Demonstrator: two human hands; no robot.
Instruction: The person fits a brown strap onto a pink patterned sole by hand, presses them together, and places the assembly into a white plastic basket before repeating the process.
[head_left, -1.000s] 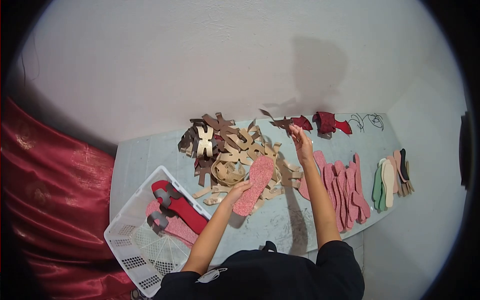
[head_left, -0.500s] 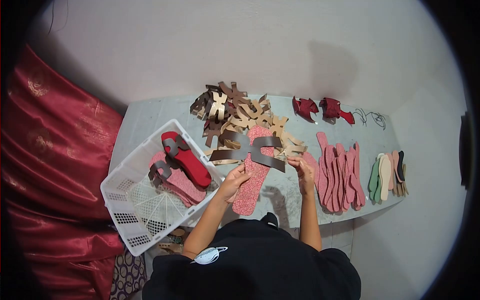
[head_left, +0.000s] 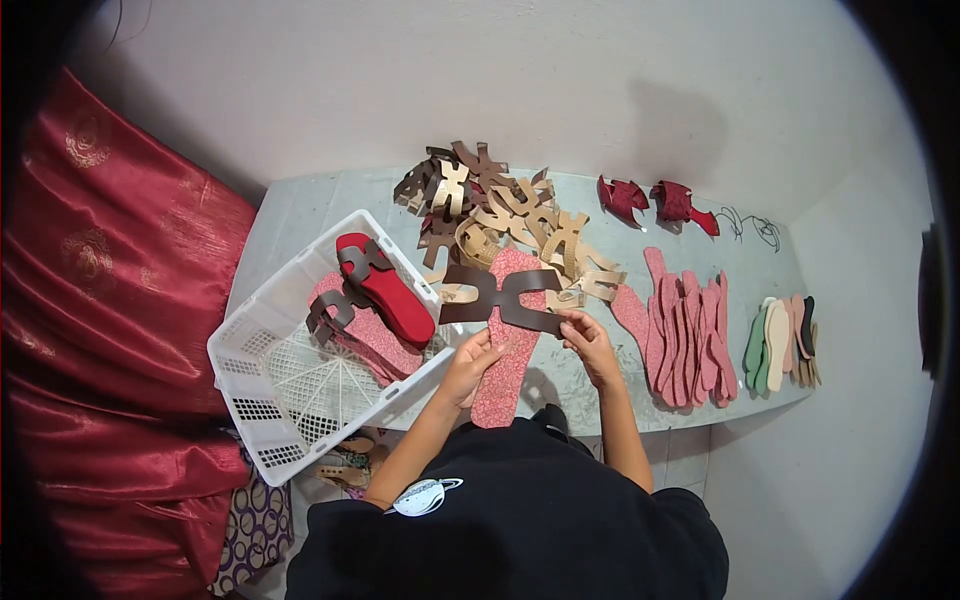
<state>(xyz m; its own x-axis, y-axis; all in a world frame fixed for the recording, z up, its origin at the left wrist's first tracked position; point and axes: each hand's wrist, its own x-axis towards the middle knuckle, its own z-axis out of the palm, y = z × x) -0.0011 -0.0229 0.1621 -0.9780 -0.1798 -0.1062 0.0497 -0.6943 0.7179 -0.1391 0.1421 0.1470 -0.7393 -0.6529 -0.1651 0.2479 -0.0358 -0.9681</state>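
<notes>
The left hand (head_left: 472,370) holds a pink insole (head_left: 501,390), its fingers closed around the insole's left side with the thumb on top. It is above the near side of the table (head_left: 300,205), roughly midway along. A brown strap (head_left: 535,318) lies across the insole, and the fingers of the right hand (head_left: 592,350) pinch its near right end.

A white crate (head_left: 232,372) sits tilted over the table's near left corner, holding a red sole (head_left: 397,305) with a dark strap (glossy, it seems, though the view is small) beside pink soles (head_left: 378,345). Beyond the held insole is a heap of tan and brown straps (head_left: 520,205), reaching toward the far edge. 2 dark red pieces (head_left: 622,200) and black cords (head_left: 765,232) lie by the far edge. Stacked pink insoles (head_left: 690,345) stand nearer the right end, and green and cream insoles (head_left: 776,345) are beyond them at that end.
</notes>
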